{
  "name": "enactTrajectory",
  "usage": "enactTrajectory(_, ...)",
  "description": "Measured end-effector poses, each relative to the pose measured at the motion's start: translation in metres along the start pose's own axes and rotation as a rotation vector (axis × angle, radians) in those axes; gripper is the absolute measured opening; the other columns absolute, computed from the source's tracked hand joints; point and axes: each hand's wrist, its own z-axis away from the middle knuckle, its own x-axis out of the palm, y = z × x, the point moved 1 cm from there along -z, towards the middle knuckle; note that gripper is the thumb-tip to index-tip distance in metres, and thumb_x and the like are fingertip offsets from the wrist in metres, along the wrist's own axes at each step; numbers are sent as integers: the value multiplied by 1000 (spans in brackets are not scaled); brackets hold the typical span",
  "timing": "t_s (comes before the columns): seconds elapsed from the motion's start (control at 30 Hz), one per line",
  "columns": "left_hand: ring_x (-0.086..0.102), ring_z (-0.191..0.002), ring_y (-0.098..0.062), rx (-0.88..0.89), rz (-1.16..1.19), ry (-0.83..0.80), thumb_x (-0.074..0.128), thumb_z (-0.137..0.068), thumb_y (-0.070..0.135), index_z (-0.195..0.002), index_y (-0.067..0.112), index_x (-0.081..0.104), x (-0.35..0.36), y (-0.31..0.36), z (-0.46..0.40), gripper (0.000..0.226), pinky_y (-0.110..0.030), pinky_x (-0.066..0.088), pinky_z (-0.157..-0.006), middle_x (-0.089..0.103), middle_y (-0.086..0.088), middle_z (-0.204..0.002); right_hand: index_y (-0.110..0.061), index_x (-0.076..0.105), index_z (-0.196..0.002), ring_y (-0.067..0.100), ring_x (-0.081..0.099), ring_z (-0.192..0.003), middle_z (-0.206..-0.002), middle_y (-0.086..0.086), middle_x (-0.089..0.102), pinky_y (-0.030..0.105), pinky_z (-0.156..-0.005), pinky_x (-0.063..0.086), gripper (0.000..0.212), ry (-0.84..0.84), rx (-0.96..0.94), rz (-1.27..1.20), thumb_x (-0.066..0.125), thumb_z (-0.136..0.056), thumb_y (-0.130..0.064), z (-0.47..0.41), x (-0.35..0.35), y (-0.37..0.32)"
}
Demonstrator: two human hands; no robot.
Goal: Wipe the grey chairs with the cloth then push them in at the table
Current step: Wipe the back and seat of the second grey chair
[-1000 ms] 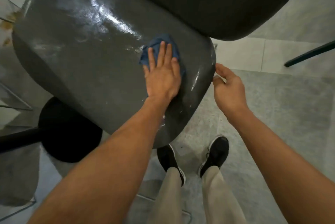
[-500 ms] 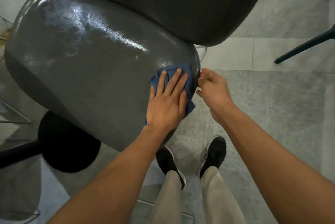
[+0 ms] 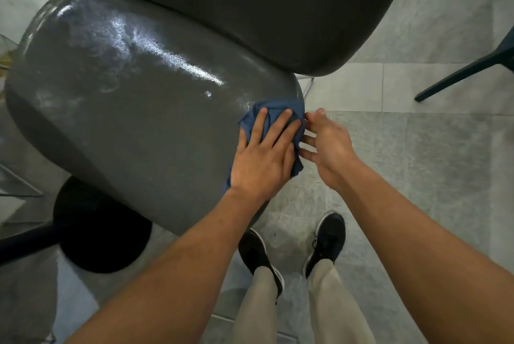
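A grey chair fills the upper left; its glossy seat [image 3: 139, 121] shines with damp streaks, and its dark backrest [image 3: 250, 4] looms above. My left hand [image 3: 262, 157] lies flat with straight fingers on a blue cloth [image 3: 274, 112], pressing it onto the seat's right corner. Part of the cloth hangs over the seat edge. My right hand [image 3: 326, 146] hovers just beyond that edge, fingers loosely spread toward the cloth; whether they touch it I cannot tell.
A black round table base [image 3: 103, 229] stands on the floor at lower left. A dark chair leg [image 3: 467, 71] slants in at the right edge. A glass table edge [image 3: 8, 60] shows at far left. My feet [image 3: 325, 240] stand on grey floor tiles.
My left hand has slid the cloth from the middle of the seat to its right corner. My right hand has come in closer to the cloth, its fingers spreading.
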Motion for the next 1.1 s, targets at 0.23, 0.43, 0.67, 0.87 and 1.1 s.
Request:
enactTrajectory(0.23,2,-159,-34,-101,2,36,23,-110,39,-160,27,30,-2,24,-52,52,-61,19,-122,18,4,-171,-17,67,-121,16,70,-98,-107,-1,73,37,-81,60,42,34,4,8,34,-110,-41,-1,-2,4)
enactTrajectory(0.43,5,-159,-30,-52,68,16,29,-111,43,-162,29,27,14,-12,79,53,-62,20,-121,17,6,-171,-21,40,-152,26,46,-137,-152,8,40,43,-116,38,49,147,-278,528,49,-105,-31,2,16,17)
enactTrajectory(0.67,-5,-159,-25,-731,276,83,18,-110,44,-163,30,18,4,-107,55,55,-64,8,-124,7,11,-172,-17,40,-153,28,27,-148,-160,7,27,47,-119,33,56,97,-575,979,55,-100,-25,17,41,29)
enactTrajectory(0.87,-1,-159,-27,-403,260,109,19,-110,42,-164,27,20,6,-55,17,56,-59,11,-125,12,9,-172,-13,44,-150,35,22,-151,-160,14,31,53,-121,25,51,152,-723,1107,51,-100,-21,15,62,25)
enactTrajectory(1.1,9,-159,-22,-457,188,98,24,-109,42,-161,32,31,25,-108,144,53,-56,23,-123,20,13,-169,-18,39,-155,30,6,-156,-166,7,21,54,-124,5,54,32,-720,1272,50,-102,-27,26,103,29)
